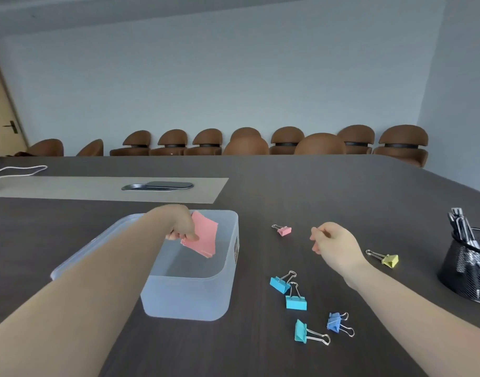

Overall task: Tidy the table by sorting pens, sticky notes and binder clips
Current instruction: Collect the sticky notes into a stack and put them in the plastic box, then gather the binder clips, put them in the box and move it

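Pinching a pink sticky-note pad [202, 235], the left hand [180, 223] fingers hold it tilted inside the translucent bin [206, 297]. Right hand [335, 247] hovers above the surface [342, 191], fingers loosely curled, empty, between pink binder clip [283, 230] and yellow binder clip [388, 259].

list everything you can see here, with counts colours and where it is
sticky notes: 1 pad, pink, held over the bin
bin: 1, clear plastic, centre of table
binder clips: 6, right of the bin: pink, yellow, two light blue, darker blue, teal
pen cup: 1, black mesh, right edge, holding pens
table: 1, dark
chairs: brown, along the wall
left hand: gripping the pad
right hand: empty, near the pink clip
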A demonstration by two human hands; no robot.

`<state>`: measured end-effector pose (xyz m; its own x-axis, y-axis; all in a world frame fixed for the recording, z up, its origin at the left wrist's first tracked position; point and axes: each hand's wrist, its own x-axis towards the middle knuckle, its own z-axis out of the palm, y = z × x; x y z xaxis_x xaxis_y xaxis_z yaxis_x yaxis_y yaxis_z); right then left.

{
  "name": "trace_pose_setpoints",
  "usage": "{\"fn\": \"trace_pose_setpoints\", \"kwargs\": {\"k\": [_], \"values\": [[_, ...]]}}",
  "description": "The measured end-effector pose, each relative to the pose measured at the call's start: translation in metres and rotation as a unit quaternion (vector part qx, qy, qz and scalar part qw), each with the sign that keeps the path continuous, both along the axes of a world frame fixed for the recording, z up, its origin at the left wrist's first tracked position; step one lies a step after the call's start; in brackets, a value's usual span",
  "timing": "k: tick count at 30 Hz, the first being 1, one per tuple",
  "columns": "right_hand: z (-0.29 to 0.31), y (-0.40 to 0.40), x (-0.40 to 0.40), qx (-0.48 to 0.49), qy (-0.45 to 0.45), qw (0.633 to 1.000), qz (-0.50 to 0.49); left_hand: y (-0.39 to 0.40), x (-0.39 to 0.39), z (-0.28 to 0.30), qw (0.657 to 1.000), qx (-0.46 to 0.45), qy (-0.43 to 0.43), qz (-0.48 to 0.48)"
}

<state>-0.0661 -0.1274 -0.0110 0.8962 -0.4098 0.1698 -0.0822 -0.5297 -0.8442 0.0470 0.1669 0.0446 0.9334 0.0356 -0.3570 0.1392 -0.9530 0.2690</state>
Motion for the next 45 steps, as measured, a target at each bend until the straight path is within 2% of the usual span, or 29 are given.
{"fn": "trace_pose_setpoints", "kwargs": {"k": [4,7,12,14,16,18,23,29,37,45], "values": [[-0.009,0.0,0.008,-0.019,0.015,1.0,0.009,-0.023,0.005,-0.008,0.988,0.145,0.039,-0.027],[-0.016,-0.004,0.013,-0.032,0.015,0.999,0.012,-0.029,0.008,-0.019,0.971,0.233,0.006,-0.053],[-0.023,-0.009,0.02,-0.041,0.016,0.999,0.011,-0.03,0.026,-0.038,0.963,0.261,-0.032,-0.052],[-0.025,-0.008,0.021,-0.034,0.019,0.999,0.014,-0.035,0.026,-0.038,0.955,0.284,-0.074,-0.05],[-0.027,-0.007,0.02,-0.029,0.021,0.999,0.015,-0.039,0.026,-0.041,0.95,0.28,-0.132,-0.037],[-0.028,-0.006,0.019,-0.025,0.018,0.999,0.015,-0.036,0.026,-0.044,0.947,0.276,-0.155,-0.052],[-0.031,-0.007,0.015,-0.022,0.013,1.0,0.013,-0.032,0.029,-0.057,0.969,0.187,-0.108,-0.121],[-0.034,-0.014,0.013,-0.02,0.018,1.0,0.009,-0.032,0.029,-0.06,0.969,0.155,-0.13,-0.142],[-0.031,-0.027,0.007,-0.031,0.038,0.999,0.007,-0.036,0.025,-0.053,0.956,0.206,-0.15,-0.145],[-0.019,-0.042,0.003,-0.049,0.076,0.996,0.015,-0.071,-0.001,-0.015,0.935,0.267,-0.191,-0.134]]}}
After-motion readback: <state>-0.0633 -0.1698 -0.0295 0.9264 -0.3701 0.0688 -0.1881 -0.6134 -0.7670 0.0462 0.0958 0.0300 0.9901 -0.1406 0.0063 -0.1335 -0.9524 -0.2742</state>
